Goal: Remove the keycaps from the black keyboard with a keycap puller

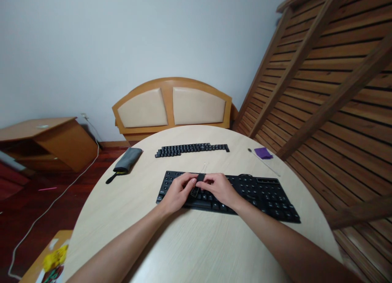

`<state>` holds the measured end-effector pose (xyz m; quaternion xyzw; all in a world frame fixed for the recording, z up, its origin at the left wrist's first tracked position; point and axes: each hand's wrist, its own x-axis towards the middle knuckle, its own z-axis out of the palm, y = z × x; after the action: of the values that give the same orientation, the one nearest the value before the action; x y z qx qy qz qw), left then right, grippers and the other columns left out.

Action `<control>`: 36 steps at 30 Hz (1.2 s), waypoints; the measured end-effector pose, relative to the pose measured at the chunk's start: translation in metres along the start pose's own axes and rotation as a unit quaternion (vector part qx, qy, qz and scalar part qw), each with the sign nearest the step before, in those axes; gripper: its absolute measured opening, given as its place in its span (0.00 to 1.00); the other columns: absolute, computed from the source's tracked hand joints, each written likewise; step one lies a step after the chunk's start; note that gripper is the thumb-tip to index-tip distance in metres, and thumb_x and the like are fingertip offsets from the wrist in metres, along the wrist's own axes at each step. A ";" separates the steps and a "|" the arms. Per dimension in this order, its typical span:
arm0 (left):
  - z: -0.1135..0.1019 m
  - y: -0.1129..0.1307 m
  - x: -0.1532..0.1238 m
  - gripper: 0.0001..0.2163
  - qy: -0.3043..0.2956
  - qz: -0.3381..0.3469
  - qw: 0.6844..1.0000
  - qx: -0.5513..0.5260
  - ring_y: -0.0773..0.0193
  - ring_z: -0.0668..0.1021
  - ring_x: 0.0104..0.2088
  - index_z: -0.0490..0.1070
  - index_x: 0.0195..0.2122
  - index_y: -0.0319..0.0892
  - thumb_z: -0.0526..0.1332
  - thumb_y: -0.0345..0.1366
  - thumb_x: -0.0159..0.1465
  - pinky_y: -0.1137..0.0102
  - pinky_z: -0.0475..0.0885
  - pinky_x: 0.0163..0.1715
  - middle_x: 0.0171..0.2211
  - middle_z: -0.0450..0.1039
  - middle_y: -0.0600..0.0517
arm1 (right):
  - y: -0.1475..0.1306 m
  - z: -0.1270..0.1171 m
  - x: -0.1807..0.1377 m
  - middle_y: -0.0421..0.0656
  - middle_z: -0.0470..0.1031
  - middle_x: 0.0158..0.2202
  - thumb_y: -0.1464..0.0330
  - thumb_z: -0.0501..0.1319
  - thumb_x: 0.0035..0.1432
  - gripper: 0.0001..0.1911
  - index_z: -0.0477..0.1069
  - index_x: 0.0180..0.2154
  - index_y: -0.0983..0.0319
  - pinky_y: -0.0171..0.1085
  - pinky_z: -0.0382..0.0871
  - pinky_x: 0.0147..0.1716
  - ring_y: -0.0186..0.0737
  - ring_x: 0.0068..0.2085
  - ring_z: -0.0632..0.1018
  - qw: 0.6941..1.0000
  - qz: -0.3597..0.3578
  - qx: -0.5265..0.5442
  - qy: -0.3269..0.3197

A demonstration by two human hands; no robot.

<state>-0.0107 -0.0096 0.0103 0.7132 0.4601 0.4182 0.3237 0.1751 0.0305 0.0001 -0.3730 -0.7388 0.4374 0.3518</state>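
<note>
A black keyboard [260, 193] lies at a slant on the round table, its keys facing up. Over its left half, my left hand [180, 189] and my right hand [220, 187] meet with fingertips pinched. Between them is a small black piece with thin wires sticking up, which looks like a wire keycap puller [201, 177]. Both hands are closed on it; the fingers cover part of it and the keys below. Beyond the keyboard, loose black keycaps [186, 148] stand in several neat rows.
On the pale table [171, 242], a grey pouch [128, 160] lies at left. At right are a purple cloth [263, 153] and a thin white brush [266, 164] with a dark tip. A headboard [170, 107] stands behind; wooden slats [330, 91] lean at right.
</note>
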 end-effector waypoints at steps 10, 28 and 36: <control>-0.003 -0.019 -0.003 0.15 0.074 -0.091 0.987 -0.107 0.67 0.71 0.25 0.73 0.42 0.39 0.60 0.46 0.65 0.73 0.66 0.27 0.25 0.71 0.55 | -0.010 -0.004 -0.002 0.41 0.77 0.23 0.54 0.55 0.65 0.23 0.76 0.26 0.61 0.37 0.66 0.32 0.39 0.28 0.76 0.994 0.010 -0.097 0.055; -0.021 -0.009 -0.009 0.15 0.108 -0.103 0.972 -0.181 0.68 0.78 0.27 0.69 0.44 0.42 0.65 0.44 0.60 0.75 0.71 0.26 0.32 0.72 0.54 | -0.011 -0.001 -0.014 0.47 0.70 0.55 0.60 0.69 0.52 0.25 0.73 0.53 0.56 0.50 0.63 0.57 0.51 0.56 0.68 0.947 -0.105 -0.300 -0.055; -0.018 -0.017 -0.008 0.16 0.085 -0.138 0.964 -0.213 0.65 0.81 0.31 0.63 0.39 0.44 0.67 0.46 0.58 0.74 0.70 0.29 0.34 0.72 0.54 | -0.011 -0.001 -0.012 0.46 0.73 0.53 0.64 0.67 0.55 0.15 0.76 0.46 0.56 0.49 0.64 0.56 0.49 0.56 0.70 0.955 -0.116 -0.270 -0.041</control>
<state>-0.0351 -0.0090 0.0015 0.5192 0.4801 0.5171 0.4823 0.1788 0.0166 0.0085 -0.3472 -0.8813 0.1932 0.2556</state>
